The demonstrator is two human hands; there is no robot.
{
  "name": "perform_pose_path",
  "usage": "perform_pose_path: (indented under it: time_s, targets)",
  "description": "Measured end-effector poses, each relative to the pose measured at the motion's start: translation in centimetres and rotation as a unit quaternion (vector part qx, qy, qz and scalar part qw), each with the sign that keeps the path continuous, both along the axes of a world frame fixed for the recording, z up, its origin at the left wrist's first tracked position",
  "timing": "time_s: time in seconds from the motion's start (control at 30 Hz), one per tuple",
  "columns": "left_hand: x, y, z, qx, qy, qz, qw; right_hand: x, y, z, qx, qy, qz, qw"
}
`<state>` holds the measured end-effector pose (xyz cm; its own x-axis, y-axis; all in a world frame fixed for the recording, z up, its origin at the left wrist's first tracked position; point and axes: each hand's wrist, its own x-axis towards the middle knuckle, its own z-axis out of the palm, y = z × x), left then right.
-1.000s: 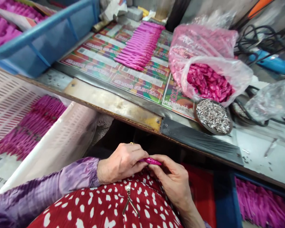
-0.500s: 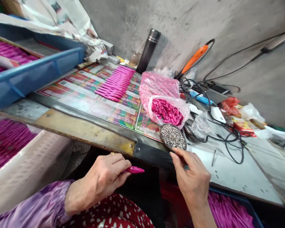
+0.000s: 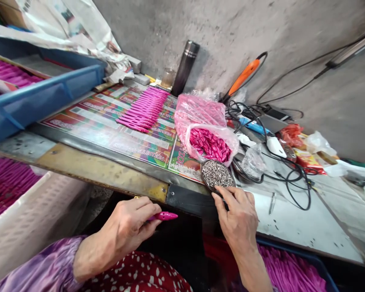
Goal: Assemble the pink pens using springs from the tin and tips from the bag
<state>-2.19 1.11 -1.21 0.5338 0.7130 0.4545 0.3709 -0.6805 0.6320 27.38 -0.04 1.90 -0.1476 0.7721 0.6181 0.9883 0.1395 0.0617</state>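
My left hand [image 3: 130, 227] is closed on a pink pointed piece [image 3: 168, 216], its tip facing right, below the table's front edge. My right hand [image 3: 239, 219] reaches to the near rim of a round dark dish [image 3: 217, 174] full of small silver metal pieces. Its thumb and index finger are apart, and the index fingertip touches the dish's contents or rim; nothing shows between them. Directly behind the dish lies an open pink plastic bag [image 3: 200, 111] holding glossy pink parts [image 3: 211, 144]. A row of long pink sticks [image 3: 144, 109] lies on the printed sheet [image 3: 109, 136].
At the left stands a blue crate [image 3: 48, 95], with a white basket [image 3: 45, 207] below. A dark flask [image 3: 185, 67] and an orange-handled tool [image 3: 243, 77] are at the wall. Black cables [image 3: 301, 178] tangle at the right. A blue bin [image 3: 325, 267] of pink sticks sits lower right.
The view has shifted slightly. My right hand has moved a little up toward the dish, its fingertips now over the near rim. My left hand still holds the pink piece.
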Motion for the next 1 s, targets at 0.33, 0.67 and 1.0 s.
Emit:
perform_pose_path:
  time_s: [0.33,0.67,1.0]
  targets:
    - [0.0,-0.5,1.0,-0.020,0.032,-0.006,0.999,0.5,1.0,0.9,-0.076,0.107,0.029,0.991]
    - [-0.1,-1.2,3.0,-0.035,0.049,-0.002,0.998,-2.3,-0.4,2.3,-0.105,0.283,0.029,0.953]
    - [0.2,-2.0,4.1,-0.002,0.086,-0.003,0.996,-10.1,-4.4,2.0,-0.206,0.462,0.208,0.837]
